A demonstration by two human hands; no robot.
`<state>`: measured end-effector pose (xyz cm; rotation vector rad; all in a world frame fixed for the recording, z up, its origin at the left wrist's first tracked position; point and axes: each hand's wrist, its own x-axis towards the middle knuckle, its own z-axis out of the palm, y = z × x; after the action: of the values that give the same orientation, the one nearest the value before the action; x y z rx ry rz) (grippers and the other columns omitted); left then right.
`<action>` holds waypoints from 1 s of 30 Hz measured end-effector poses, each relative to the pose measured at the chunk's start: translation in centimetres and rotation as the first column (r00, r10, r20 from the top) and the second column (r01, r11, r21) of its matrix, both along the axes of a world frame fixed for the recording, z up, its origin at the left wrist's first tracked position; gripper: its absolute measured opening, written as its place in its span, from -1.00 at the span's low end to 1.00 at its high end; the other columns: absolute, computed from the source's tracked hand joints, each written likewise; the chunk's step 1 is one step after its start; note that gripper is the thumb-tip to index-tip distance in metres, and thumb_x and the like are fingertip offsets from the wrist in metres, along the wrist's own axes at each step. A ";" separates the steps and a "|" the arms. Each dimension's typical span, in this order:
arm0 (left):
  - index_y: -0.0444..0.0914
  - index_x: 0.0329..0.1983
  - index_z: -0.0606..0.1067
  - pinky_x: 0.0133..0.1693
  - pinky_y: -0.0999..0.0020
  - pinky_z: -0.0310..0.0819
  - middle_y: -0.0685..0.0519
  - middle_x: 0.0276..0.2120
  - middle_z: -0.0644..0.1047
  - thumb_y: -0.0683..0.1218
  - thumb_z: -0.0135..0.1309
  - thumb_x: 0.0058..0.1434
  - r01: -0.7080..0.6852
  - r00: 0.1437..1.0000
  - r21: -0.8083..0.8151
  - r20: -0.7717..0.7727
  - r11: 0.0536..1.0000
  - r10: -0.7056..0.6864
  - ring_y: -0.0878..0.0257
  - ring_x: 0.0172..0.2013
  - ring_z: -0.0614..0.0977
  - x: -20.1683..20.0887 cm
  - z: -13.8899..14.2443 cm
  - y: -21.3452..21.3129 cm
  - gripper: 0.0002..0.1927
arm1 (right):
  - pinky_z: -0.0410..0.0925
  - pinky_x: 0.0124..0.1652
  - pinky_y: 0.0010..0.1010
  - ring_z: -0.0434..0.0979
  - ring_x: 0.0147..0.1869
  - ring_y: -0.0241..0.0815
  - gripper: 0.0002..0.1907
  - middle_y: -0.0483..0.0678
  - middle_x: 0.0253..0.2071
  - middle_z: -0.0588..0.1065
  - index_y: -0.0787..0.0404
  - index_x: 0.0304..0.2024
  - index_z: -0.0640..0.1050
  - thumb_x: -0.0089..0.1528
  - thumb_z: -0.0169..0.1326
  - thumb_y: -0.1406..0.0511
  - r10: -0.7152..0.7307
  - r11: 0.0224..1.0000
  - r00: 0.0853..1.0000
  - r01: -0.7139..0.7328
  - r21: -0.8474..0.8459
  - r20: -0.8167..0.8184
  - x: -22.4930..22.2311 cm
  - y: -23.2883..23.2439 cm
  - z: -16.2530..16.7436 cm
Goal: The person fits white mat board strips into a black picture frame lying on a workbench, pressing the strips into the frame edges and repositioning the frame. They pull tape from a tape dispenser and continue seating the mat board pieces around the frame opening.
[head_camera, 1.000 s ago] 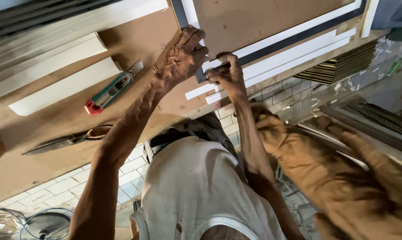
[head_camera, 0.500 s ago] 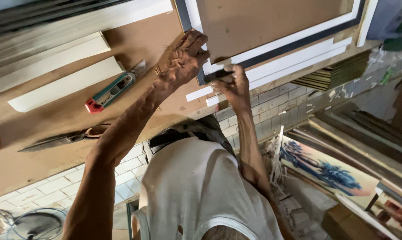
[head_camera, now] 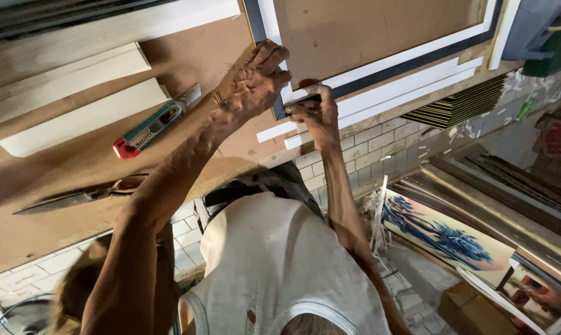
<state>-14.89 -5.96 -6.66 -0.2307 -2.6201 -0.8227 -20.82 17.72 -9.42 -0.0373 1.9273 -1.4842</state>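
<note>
**Both hands at the frame's near corner**

The picture frame (head_camera: 379, 34), backing board up, lies on the brown surface (head_camera: 94, 158); its dark border corner sits directly under both hands. Left hand (head_camera: 252, 84) presses down on the corner, fingers curled together over the edge. Right hand (head_camera: 314, 115) touches just beside it, fingers pinched on the lower border, whose long axis runs away to the right. Loose white strips (head_camera: 379, 102) lie alongside that border. Well to the left: a utility knife (head_camera: 150, 127), scissors (head_camera: 82, 195), white mouldings (head_camera: 82, 118). Nothing stands between hands and corner.
</note>
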 end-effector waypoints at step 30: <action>-0.24 -0.05 0.62 0.36 0.09 0.19 -0.10 0.17 0.44 0.22 0.27 0.09 0.051 0.972 -0.166 0.233 0.985 -0.011 0.04 0.27 0.36 0.1 0.1 1.3 -0.47 | 0.59 -0.37 -0.27 0.68 -0.33 -0.10 -0.44 0.15 -0.24 0.65 0.26 0.14 0.33 0.15 0.26 0.46 -0.114 0.988 0.956 0.081 0.129 0.271 2.2 2.5 4.6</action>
<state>-14.81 -4.71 -6.59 -0.2350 -2.9173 -0.6698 -18.63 20.17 -4.84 0.3084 1.8030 -1.3555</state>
